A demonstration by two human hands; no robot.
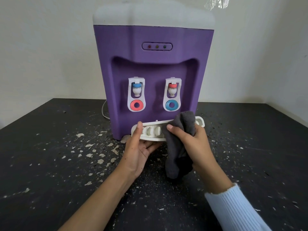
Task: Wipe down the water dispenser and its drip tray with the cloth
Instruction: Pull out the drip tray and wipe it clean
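A purple water dispenser (154,64) with a white top stands on the dark table, two white taps on its front. Its white drip tray (150,130) is lifted just off the table at the dispenser's foot. My left hand (139,146) grips the tray's left end from below, thumb on its top edge. My right hand (191,144) holds a dark grey cloth (179,147) bunched over the tray's right part. The cloth hangs down toward the table and hides the tray's middle right; the tray's right tip pokes out behind it.
The black table (50,164) is speckled with pale paint flecks and chips. A white cord (104,110) runs behind the dispenser's left side. Plain white walls stand close behind and to the right.
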